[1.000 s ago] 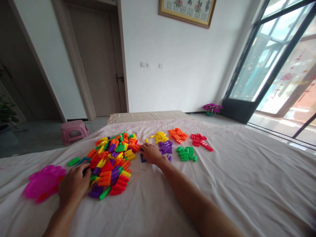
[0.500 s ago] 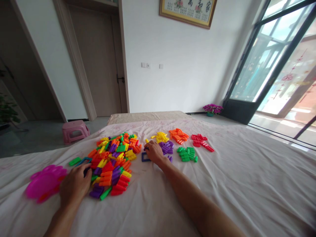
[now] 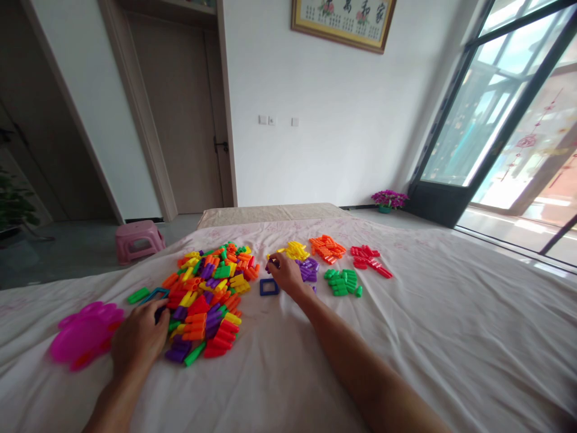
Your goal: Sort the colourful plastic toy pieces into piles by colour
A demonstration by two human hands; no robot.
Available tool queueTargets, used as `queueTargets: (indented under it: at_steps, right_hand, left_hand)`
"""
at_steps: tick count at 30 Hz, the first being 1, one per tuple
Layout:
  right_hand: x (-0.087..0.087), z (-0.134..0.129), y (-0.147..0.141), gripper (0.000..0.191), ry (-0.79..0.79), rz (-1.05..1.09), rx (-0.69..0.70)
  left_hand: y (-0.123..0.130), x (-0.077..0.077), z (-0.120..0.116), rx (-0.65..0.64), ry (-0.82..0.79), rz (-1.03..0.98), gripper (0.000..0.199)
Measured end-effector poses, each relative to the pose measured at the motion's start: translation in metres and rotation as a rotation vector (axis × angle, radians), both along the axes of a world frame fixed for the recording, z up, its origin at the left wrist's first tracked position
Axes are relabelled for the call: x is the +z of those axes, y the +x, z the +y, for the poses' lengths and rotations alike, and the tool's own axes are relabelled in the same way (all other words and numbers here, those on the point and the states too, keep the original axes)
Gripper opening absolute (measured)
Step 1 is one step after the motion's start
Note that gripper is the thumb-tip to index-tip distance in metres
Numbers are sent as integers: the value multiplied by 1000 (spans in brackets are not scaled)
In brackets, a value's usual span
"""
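My right hand [image 3: 285,275] is closed in a pinch, with a small purple plastic building block [image 3: 271,265] showing at the fingertips. It hovers by a group of purple blocks [image 3: 309,270], next to a dark blue square frame [image 3: 269,294] lying on the cloth. At the left edge of a mixed pile of coloured building blocks [image 3: 198,305] rests my left hand [image 3: 139,338], its fingers curled. Something dark shows between its thumb and fingers, too unclear to name. A light blue frame piece [image 3: 156,294] and a green block [image 3: 138,295] lie just beyond it.
Yellow blocks [image 3: 296,249], orange blocks [image 3: 327,248], red blocks [image 3: 366,253] and green blocks [image 3: 341,282] lie in separate groups on the pale, wrinkled cloth [image 3: 451,337]. A bright pink tray [image 3: 81,334] lies at left. A pink stool [image 3: 139,240] stands on the floor beyond.
My right hand has shifted slightly right and up, uncovering more of the dark blue frame. My left hand stays in place beside the pile.
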State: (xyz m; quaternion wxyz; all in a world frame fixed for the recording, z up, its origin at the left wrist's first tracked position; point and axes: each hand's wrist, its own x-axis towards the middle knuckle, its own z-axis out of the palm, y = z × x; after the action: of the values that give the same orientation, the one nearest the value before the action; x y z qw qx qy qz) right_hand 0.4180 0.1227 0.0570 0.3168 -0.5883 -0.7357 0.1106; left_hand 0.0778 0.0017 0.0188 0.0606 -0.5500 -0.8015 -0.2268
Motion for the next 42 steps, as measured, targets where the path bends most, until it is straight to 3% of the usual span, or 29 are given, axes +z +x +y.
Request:
queueTargets:
  at_steps: [12, 23, 32, 42]
  right_hand:
    - [10, -4, 4, 24, -72, -32, -37]
    - [7, 5, 15, 26, -127, -180, -111]
    - [31, 8, 45, 27, -158, -245, -135]
    - [44, 8, 68, 29, -283, -368, -71]
  left_hand:
    - [0, 1, 1, -8, -17, -16, 47]
    - [-1, 0, 1, -8, 6, -11, 46]
    - [-1, 0, 1, 7, -8, -31, 46]
    - [-2, -3, 1, -6, 9, -29, 44]
